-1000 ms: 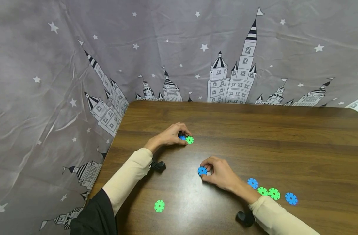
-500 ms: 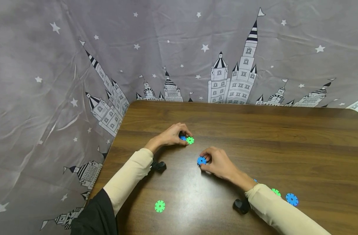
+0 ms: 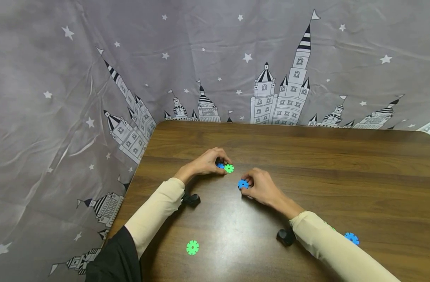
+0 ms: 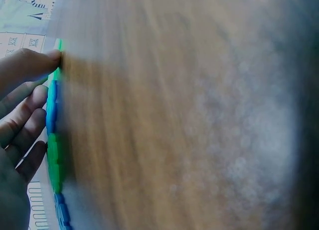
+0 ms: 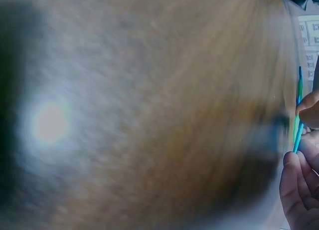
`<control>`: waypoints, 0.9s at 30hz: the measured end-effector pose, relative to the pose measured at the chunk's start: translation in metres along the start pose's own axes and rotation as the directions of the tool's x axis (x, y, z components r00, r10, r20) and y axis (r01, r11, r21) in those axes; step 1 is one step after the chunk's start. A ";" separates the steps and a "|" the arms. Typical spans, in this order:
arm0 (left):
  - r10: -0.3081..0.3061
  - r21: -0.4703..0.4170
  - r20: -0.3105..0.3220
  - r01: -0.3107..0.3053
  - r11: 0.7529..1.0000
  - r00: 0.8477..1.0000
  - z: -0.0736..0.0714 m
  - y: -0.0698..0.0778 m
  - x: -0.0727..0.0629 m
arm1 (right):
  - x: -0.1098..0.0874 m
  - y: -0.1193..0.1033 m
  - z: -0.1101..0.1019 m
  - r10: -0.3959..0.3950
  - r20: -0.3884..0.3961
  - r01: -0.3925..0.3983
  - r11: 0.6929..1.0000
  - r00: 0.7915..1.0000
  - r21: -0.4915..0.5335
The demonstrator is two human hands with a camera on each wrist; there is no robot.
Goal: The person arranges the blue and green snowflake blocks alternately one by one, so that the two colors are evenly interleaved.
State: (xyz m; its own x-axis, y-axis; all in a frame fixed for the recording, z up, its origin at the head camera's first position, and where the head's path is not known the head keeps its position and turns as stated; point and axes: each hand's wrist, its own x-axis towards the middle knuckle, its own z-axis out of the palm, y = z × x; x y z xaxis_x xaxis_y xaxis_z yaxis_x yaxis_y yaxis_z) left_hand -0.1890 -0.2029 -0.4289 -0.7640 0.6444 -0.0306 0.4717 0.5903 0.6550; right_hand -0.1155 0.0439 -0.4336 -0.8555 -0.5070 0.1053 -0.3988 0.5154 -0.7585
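My left hand (image 3: 207, 161) grips a joined row of notched plastic interlocking discs over the table. A green disc (image 3: 229, 168) shows at its near end, with a blue disc (image 3: 220, 165) behind it. In the left wrist view the thumb presses the top green piece; blue (image 4: 51, 110), green (image 4: 56, 162) and blue (image 4: 62, 212) discs follow edge-on below. My right hand (image 3: 263, 187) pinches a single blue disc (image 3: 243, 184) between thumb and fingers. It is just right of and nearer than the row, apart from it. Edge-on, the blue disc (image 5: 298, 137) shows between fingertips in the right wrist view.
A loose green disc (image 3: 192, 247) lies on the brown wooden table (image 3: 342, 164) near the front. Another blue disc (image 3: 351, 238) lies at right, beside the right sleeve, which covers most of a green disc (image 3: 329, 226). A grey castle-print cloth (image 3: 200, 39) hangs behind.
My right hand has moved away from the body with its blue disc, closer to the row. Its sleeve now covers discs seen before at right. The left hand has stayed nearly still.
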 end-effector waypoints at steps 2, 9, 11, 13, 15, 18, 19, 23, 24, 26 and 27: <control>0.002 0.003 -0.001 -0.002 1.000 1.000 0.000 0.000 0.000 | 0.003 0.001 -0.001 0.002 0.000 -0.002 1.000 1.000 -0.007; -0.001 0.014 -0.003 0.001 1.000 1.000 0.000 0.000 0.001 | 0.014 0.003 -0.003 0.019 -0.005 -0.019 0.999 1.000 -0.047; -0.001 0.017 -0.004 0.001 1.000 1.000 0.001 -0.001 0.000 | 0.017 0.004 -0.003 0.018 -0.016 -0.019 0.998 1.000 -0.065; 0.002 0.021 -0.006 -0.001 1.000 1.000 0.001 -0.001 0.000 | 0.021 0.004 -0.003 0.020 -0.025 -0.022 0.996 0.999 -0.084; 0.004 0.021 -0.010 -0.004 1.000 1.000 0.001 -0.001 0.000 | 0.024 0.004 -0.003 0.022 -0.033 -0.026 0.994 0.999 -0.104; 0.002 0.024 -0.014 -0.002 1.000 1.000 0.001 -0.001 0.000 | 0.029 0.004 -0.003 0.028 -0.035 -0.032 0.992 0.999 -0.122; 0.001 0.026 -0.015 -0.001 1.000 1.000 0.001 -0.001 0.000 | 0.031 0.004 -0.003 0.029 -0.036 -0.033 0.992 0.999 -0.126; 0.000 0.031 -0.016 0.000 1.000 1.000 0.002 -0.002 0.000 | 0.036 0.006 -0.002 0.043 -0.035 -0.048 0.989 0.998 -0.142; 0.000 0.031 -0.015 0.000 1.000 1.000 0.002 -0.002 0.000 | 0.037 0.006 -0.002 0.048 -0.035 -0.052 0.987 0.998 -0.149; 0.002 0.030 -0.016 -0.002 1.000 1.000 0.002 -0.002 0.000 | 0.039 0.006 -0.001 0.060 -0.030 -0.064 0.984 0.998 -0.164; 0.002 0.029 -0.016 -0.002 1.000 1.000 0.002 -0.002 0.000 | 0.040 0.006 -0.001 0.063 -0.029 -0.067 0.983 0.998 -0.174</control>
State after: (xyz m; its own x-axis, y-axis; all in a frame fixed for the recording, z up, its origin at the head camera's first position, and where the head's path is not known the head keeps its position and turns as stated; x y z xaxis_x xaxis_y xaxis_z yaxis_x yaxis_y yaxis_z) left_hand -0.1893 -0.2032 -0.4320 -0.7699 0.6379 -0.0170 0.4856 0.6029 0.6330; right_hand -0.1522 0.0271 -0.4331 -0.8880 -0.4535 0.0759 -0.3920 0.6603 -0.6406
